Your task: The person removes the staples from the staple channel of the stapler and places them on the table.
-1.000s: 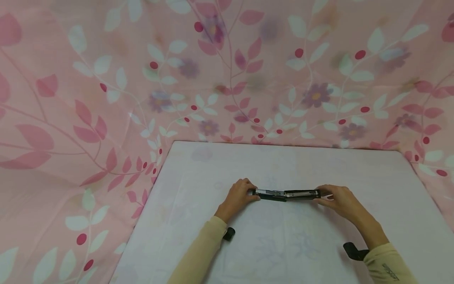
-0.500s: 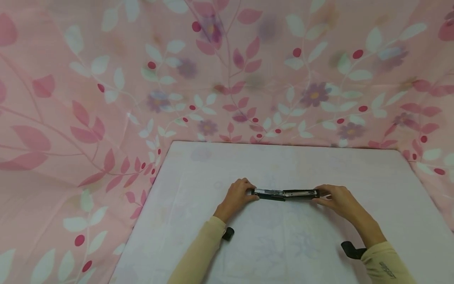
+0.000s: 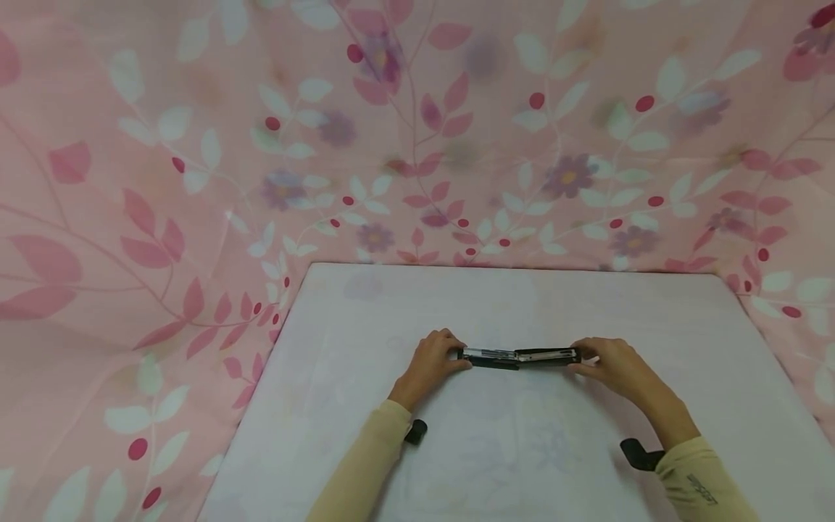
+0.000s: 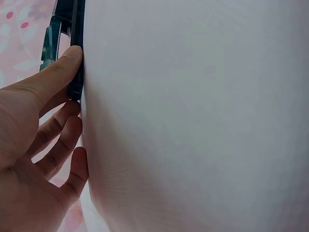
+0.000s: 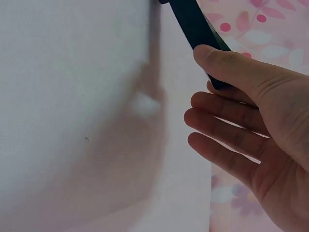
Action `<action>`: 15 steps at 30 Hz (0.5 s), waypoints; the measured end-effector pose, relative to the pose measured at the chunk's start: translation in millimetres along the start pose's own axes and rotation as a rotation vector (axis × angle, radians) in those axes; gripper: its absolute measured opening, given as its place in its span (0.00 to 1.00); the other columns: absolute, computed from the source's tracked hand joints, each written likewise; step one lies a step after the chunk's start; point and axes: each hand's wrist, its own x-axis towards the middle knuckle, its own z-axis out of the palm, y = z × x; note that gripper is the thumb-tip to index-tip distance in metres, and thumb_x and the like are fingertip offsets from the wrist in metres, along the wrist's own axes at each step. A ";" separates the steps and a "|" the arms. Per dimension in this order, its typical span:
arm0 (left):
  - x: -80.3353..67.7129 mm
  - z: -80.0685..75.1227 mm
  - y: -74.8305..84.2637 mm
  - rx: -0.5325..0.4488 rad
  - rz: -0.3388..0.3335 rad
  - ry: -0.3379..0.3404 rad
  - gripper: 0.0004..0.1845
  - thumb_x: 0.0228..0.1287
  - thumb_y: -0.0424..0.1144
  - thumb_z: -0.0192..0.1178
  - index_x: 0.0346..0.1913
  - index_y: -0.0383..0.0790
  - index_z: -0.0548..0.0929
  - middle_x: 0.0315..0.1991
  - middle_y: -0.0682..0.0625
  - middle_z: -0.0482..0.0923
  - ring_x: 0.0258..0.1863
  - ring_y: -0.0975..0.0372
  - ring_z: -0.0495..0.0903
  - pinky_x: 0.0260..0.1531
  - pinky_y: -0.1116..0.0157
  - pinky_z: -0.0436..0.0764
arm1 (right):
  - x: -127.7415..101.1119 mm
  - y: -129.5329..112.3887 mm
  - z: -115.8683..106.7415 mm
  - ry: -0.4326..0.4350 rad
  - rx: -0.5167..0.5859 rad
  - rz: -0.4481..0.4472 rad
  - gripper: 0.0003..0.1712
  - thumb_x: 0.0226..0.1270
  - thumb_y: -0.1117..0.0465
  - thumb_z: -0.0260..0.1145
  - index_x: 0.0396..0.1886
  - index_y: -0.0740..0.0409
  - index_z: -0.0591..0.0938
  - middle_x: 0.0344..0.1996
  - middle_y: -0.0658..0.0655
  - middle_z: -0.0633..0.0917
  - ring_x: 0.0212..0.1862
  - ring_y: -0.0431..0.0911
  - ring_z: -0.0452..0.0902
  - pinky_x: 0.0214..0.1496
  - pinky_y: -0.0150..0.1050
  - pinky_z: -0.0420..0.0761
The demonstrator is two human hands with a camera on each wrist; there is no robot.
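Observation:
A black stapler with silvery metal inside (image 3: 489, 355) is folded open into a long, nearly straight shape over the white table. My left hand (image 3: 430, 366) pinches its left end between thumb and fingers, close to the tabletop. In the left wrist view, the thumb presses on the dark stapler part (image 4: 77, 29), and the other fingers are bent beside the surface. My right hand (image 3: 616, 370) pinches the right end. The right wrist view shows that dark arm (image 5: 193, 24) slanting up off the table, with the remaining fingers loosely extended below. Fingers hide both stapler ends.
A white cloth-covered table (image 3: 522, 457) lies under both hands. Pink floral fabric (image 3: 417, 130) hangs behind it and at the sides. Black wrist-worn pieces (image 3: 641, 455) stick out by both sleeves.
The whole head view slides slightly left, table and hands together. Both hands keep their hold on the stapler, and its pose looks the same.

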 end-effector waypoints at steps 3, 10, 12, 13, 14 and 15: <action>-0.1 0.1 -0.2 -0.002 0.004 -0.001 0.20 0.51 0.51 0.74 0.46 0.47 0.89 0.40 0.54 0.82 0.39 0.63 0.75 0.39 0.67 0.71 | -0.3 -5.7 -4.2 0.013 -0.040 -0.001 0.27 0.58 0.52 0.74 0.52 0.64 0.83 0.43 0.64 0.87 0.45 0.58 0.84 0.47 0.56 0.81; -0.8 -1.6 -0.5 0.000 0.009 0.007 0.20 0.52 0.51 0.74 0.47 0.47 0.89 0.39 0.54 0.82 0.38 0.63 0.74 0.37 0.68 0.70 | 13.7 -40.7 -5.6 0.111 -0.153 -0.104 0.25 0.60 0.52 0.73 0.53 0.61 0.84 0.47 0.64 0.84 0.50 0.61 0.80 0.49 0.59 0.78; -1.0 -2.5 -0.4 -0.007 0.008 0.007 0.20 0.52 0.51 0.74 0.47 0.47 0.89 0.39 0.54 0.82 0.38 0.63 0.74 0.37 0.68 0.70 | 20.5 -52.9 -1.1 0.115 -0.166 -0.132 0.22 0.60 0.53 0.72 0.51 0.60 0.85 0.45 0.61 0.85 0.49 0.59 0.80 0.49 0.57 0.79; -0.9 -2.9 0.0 -0.011 0.007 0.005 0.20 0.52 0.51 0.74 0.47 0.47 0.89 0.40 0.54 0.82 0.38 0.63 0.75 0.38 0.67 0.70 | 24.1 -58.4 1.8 0.113 -0.170 -0.145 0.20 0.61 0.53 0.72 0.49 0.59 0.85 0.44 0.60 0.85 0.49 0.58 0.81 0.48 0.55 0.80; -0.9 -3.1 0.1 -0.013 0.006 0.003 0.20 0.52 0.51 0.74 0.47 0.47 0.89 0.40 0.53 0.82 0.38 0.63 0.75 0.38 0.67 0.70 | 27.6 -63.8 5.1 0.109 -0.170 -0.156 0.19 0.61 0.53 0.72 0.48 0.59 0.86 0.43 0.59 0.85 0.48 0.57 0.81 0.47 0.54 0.81; -0.8 -3.2 0.4 -0.013 0.003 0.001 0.20 0.52 0.51 0.74 0.47 0.47 0.89 0.40 0.53 0.82 0.38 0.63 0.75 0.38 0.67 0.70 | 30.8 -69.2 8.3 0.101 -0.167 -0.164 0.18 0.61 0.53 0.72 0.47 0.59 0.86 0.43 0.58 0.85 0.47 0.55 0.81 0.47 0.53 0.81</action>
